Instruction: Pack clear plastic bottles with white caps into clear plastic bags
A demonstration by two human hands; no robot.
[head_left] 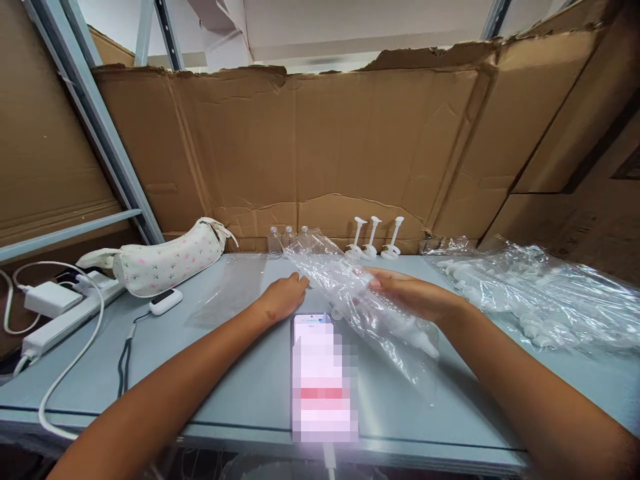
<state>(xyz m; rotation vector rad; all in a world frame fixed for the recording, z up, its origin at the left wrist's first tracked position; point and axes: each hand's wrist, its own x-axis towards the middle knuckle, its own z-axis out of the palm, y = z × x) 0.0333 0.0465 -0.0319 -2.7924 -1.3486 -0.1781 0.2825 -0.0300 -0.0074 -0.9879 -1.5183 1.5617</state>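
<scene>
A long clear plastic bag [350,293] with white pieces inside lies slantwise between my hands, above the grey table. My right hand [413,291] grips its right side, thumb on top and the other fingers partly hidden. At the bag's left edge my left hand [285,295] is closed, its fingertips pinched on what looks like the plastic. Behind the bag stand several small clear bottles [275,241], partly covered by it. Three white pump dispensers [371,240] stand upright just right of them. A lit phone [323,377] lies in front, its screen blurred.
Another large clear bag [540,293] of white pieces fills the right side. A flat clear bag [233,287] lies left of centre. Farther left are a floral pouch [167,260], a small white device [165,302] and a power strip [75,317] with cables. Cardboard [320,140] walls the back.
</scene>
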